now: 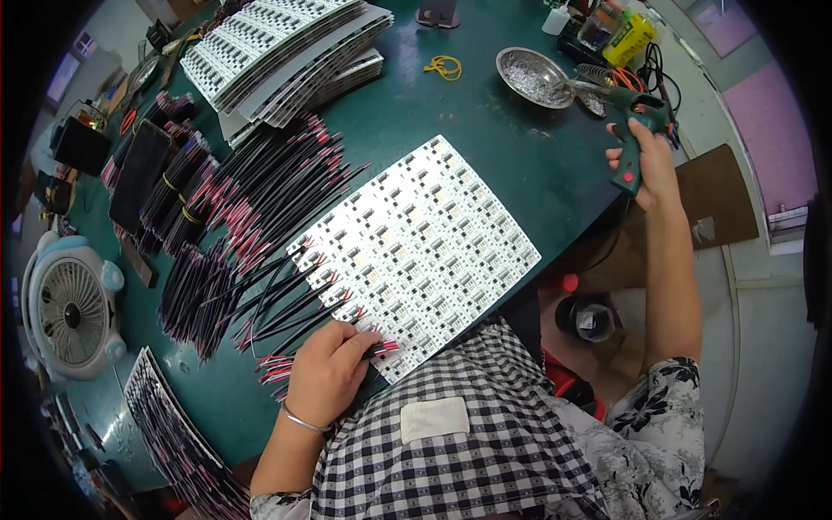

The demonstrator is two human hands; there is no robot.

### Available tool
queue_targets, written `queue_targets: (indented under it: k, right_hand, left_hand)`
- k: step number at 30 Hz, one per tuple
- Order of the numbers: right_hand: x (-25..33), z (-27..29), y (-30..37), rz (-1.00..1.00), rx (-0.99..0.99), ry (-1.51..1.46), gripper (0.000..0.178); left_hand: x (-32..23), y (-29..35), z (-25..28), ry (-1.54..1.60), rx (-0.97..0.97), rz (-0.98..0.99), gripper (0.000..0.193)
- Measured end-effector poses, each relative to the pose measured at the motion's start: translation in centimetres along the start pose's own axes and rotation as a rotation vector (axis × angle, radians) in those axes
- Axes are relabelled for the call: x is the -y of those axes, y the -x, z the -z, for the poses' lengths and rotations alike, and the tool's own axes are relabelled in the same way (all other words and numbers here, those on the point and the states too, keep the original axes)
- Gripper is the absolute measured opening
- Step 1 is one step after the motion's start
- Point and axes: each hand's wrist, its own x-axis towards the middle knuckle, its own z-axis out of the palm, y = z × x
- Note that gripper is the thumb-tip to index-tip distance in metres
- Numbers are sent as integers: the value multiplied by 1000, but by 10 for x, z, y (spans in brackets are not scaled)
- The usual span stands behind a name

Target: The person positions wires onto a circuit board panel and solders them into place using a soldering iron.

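A white circuit board panel point(442, 238) lies slanted on the table, its rows filled with small dark and silver parts. At its lower left corner my left hand point(328, 368) pinches several black wires point(381, 348) with red and white ends, resting on the board. Other wires run onto the board's left edge above that hand. Over at the far right, my right hand point(648, 165) grips the green handle of a soldering gun point(631, 160). The gun's front reaches toward a metal bowl point(510, 85) of silvery scraps; its tip is hard to make out there.
Bundles of black wires point(286, 173) spread left of the board. Stacked white panels point(286, 61) stand at the far left, a fan point(74, 303) at the left edge. A yellow band point(444, 68) lies behind the board. A yellow bottle point(630, 39) stands beyond the bowl.
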Motion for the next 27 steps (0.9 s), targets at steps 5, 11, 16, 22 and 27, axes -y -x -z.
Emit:
queue_targets:
  k: [5, 11, 16, 22, 27]
  right_hand:
    - [8, -8, 27, 486, -33, -26, 33]
    - [-31, -11, 101, 433, 40, 8, 37]
    - [-78, 9, 227, 176, 477, -129, 53]
    - [-93, 21, 269, -114, 641, 30, 59]
    - [-104, 17, 271, 70, 549, 269, 39]
  left_hand:
    - [-3, 5, 6, -2, -39, 16, 34]
    - [-9, 13, -8, -200, -113, -181, 24]
    - [-4, 17, -14, -170, -118, -145, 26]
    - [-5, 16, -19, -80, -173, -134, 24]
    - [-6, 23, -14, -160, -135, -145, 24]
